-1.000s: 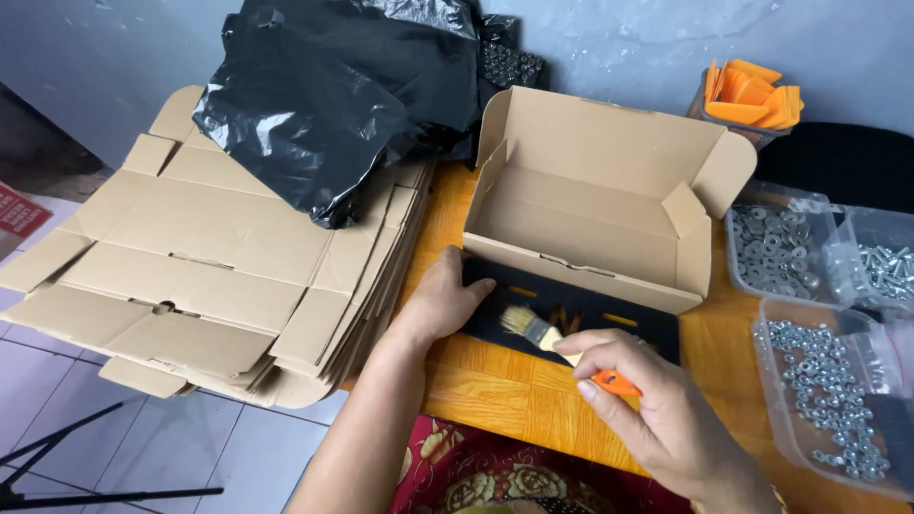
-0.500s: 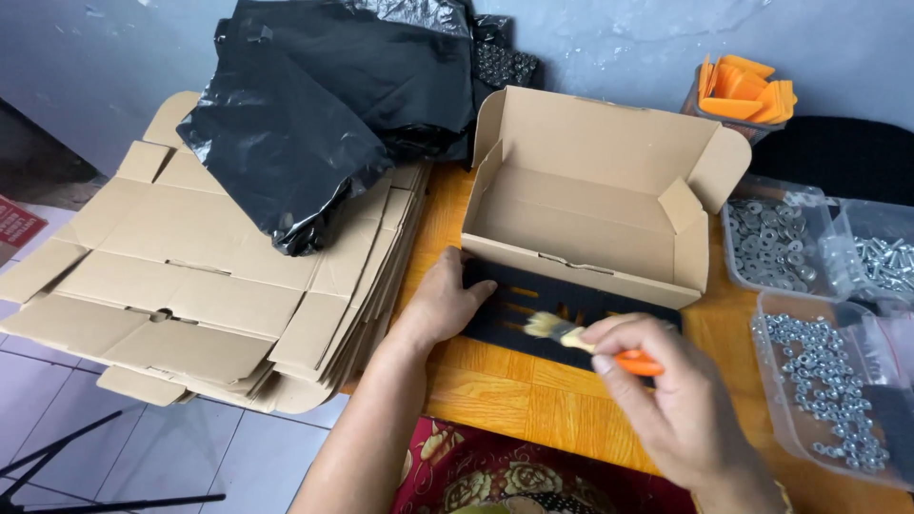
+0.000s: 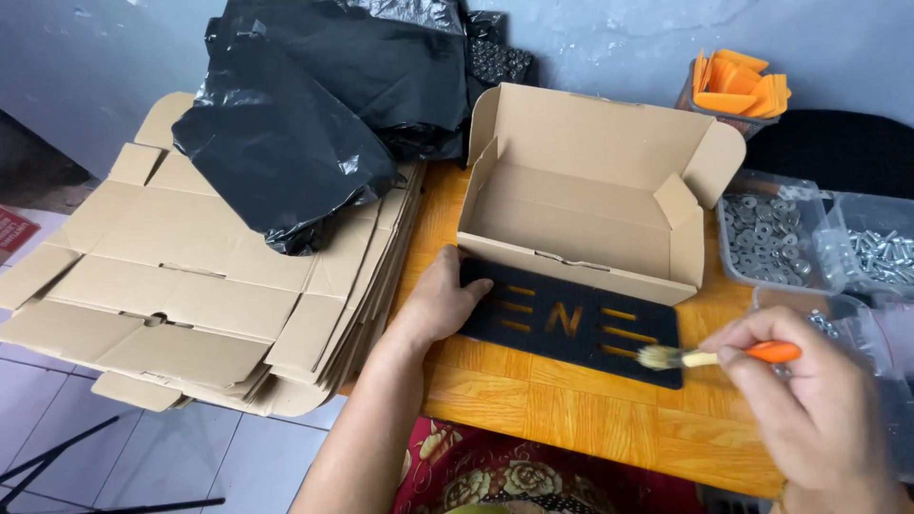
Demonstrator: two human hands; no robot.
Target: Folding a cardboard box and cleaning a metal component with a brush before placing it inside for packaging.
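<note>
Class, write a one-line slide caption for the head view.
Left hand steadies a black stencil against a box; right hand holds a brush.

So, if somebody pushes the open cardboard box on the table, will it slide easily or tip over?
The open cardboard box looks empty and thin-walled, so it is probably light and would slide easily on the smooth wooden table. Its base is wide and low, so tipping seems unlikely. The raised lid may flex if pushed there.

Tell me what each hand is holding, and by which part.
The right hand holds a small brush by its orange handle, bristles on the black stencil. The left hand grips nothing; it presses flat on the stencil's left end.
</note>
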